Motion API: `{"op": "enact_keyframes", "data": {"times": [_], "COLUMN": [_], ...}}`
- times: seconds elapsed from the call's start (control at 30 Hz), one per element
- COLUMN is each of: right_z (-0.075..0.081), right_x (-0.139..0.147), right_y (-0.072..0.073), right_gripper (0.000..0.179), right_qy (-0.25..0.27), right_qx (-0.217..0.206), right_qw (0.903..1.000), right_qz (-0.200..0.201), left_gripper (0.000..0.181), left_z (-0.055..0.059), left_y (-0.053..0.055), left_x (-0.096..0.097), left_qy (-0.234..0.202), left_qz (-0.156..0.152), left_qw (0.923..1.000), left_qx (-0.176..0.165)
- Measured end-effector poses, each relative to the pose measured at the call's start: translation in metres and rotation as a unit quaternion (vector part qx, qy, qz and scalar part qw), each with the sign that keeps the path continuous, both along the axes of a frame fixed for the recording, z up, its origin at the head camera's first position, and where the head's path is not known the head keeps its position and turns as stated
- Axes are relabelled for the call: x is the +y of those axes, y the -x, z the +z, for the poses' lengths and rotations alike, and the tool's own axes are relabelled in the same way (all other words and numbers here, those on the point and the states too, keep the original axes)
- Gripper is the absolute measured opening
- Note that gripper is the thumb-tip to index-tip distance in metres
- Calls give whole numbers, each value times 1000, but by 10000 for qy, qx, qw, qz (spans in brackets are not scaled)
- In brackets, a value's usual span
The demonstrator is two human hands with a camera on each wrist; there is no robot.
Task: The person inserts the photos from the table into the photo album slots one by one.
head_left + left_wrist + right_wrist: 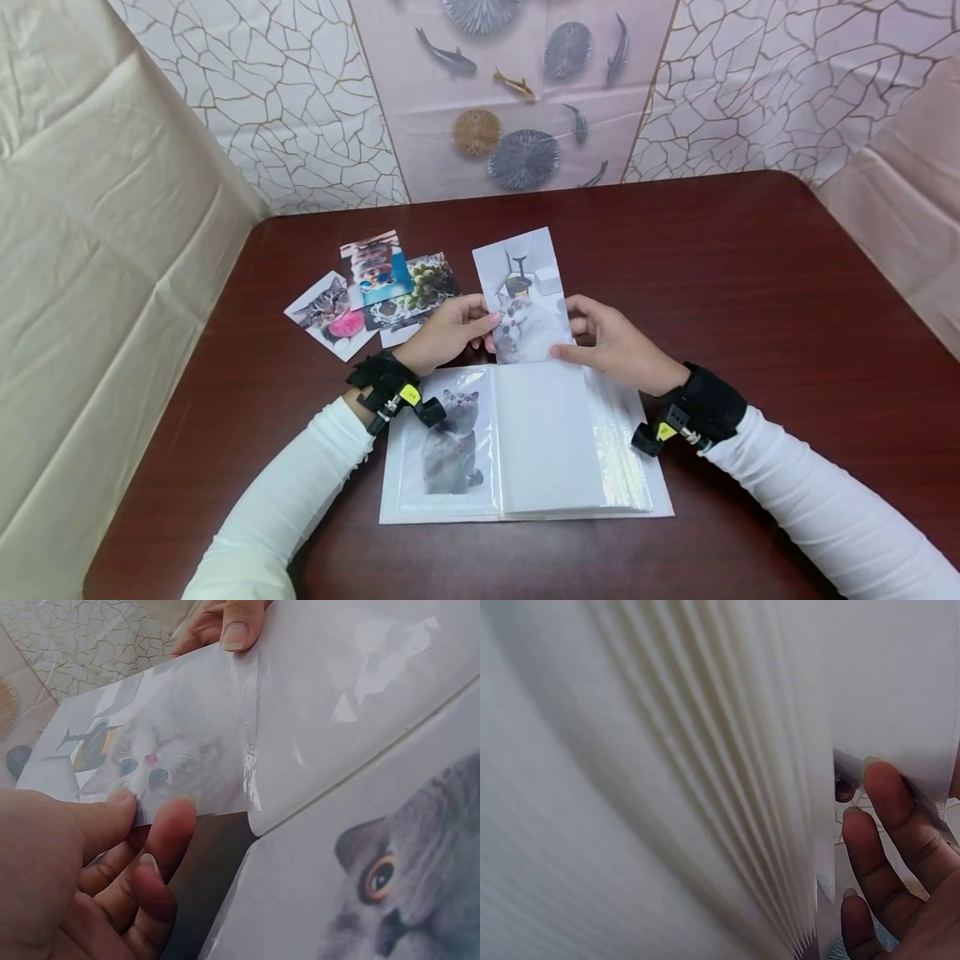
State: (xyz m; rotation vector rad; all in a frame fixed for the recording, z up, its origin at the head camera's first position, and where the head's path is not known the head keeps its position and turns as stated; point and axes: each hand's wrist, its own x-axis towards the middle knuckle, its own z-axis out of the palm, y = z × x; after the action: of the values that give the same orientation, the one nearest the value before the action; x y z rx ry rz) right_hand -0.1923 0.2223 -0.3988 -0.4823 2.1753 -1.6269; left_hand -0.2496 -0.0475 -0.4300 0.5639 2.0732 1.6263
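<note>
A photo of a white cat (525, 283) is held upright at the top edge of an open photo album (551, 442). My left hand (453, 329) pinches its left edge between thumb and fingers. On the opposite edge my right hand (618, 342) pinches it, thumb in front. In the left wrist view the lower end of the cat photo (165, 742) meets the mouth of a clear sleeve (337, 697). The left album page holds a photo of a grey cat (452, 450). Seen from the right wrist, album pages (697, 750) fan out beside the right fingers (889, 795).
Several loose photos lie overlapping left of the album, among them a tabby cat photo (333, 317), a colourful photo (375, 271) and a plant photo (431, 283). All rest on a dark red-brown table (720, 275). Patterned cloth (517, 92) hangs behind it.
</note>
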Motion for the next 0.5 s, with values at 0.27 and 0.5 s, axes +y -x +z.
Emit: {"op": "enact_keyframes", "data": {"times": [0.27, 0.5], "right_z": [0, 0], "right_x": [1, 0], "right_y": [0, 0], "right_gripper": [52, 52], "right_qy": [35, 160], "right_qx": [-17, -88], "right_qw": [10000, 9998], "right_qz": [20, 67], "left_gripper": [9, 43], "left_z": [-2, -1], "left_y": [1, 2], "left_x": [-1, -1], "left_qy": [-25, -110], "left_qz": [-78, -59], "left_qw": [9999, 9997], "left_qx": [-128, -209]}}
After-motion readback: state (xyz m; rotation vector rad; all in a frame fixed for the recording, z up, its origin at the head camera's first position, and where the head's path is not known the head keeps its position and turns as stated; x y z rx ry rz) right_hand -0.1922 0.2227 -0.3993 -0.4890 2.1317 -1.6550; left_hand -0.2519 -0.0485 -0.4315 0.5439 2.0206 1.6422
